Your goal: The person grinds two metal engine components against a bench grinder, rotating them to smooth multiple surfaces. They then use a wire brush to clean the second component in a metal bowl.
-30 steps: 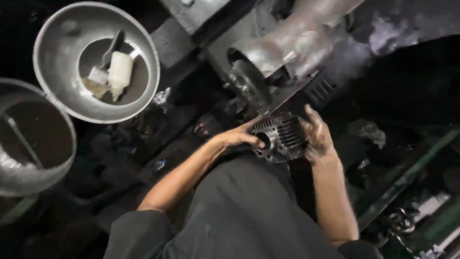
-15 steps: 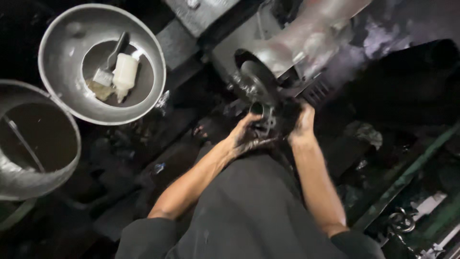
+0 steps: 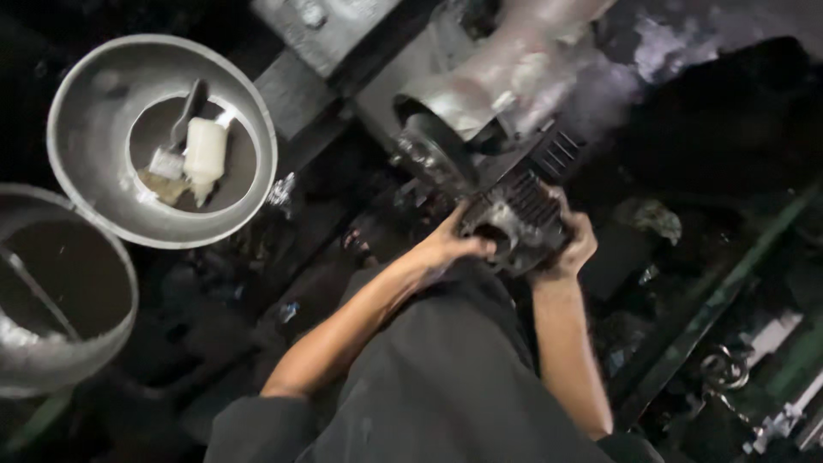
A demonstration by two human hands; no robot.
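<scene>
I hold a dark finned engine cylinder (image 3: 517, 219) in both hands, just above my knee. My left hand (image 3: 448, 244) grips its near left side, with the thumb at the round bore opening. My right hand (image 3: 573, 247) wraps around its right side from below. The cylinder sits close under a grey metal engine casing (image 3: 489, 94) with a dark round opening (image 3: 433, 150) beside it.
A round metal basin (image 3: 103, 103) at the upper left holds a small brush (image 3: 176, 137) and a white plastic bottle (image 3: 206, 154). A second metal basin (image 3: 69, 300) with dark liquid stands at the left edge. Green metal bars (image 3: 720, 291) run along the right.
The view has shifted, and my hands have turned the cylinder so that its fins face up and right. Both hands have kept their grip on it throughout.
</scene>
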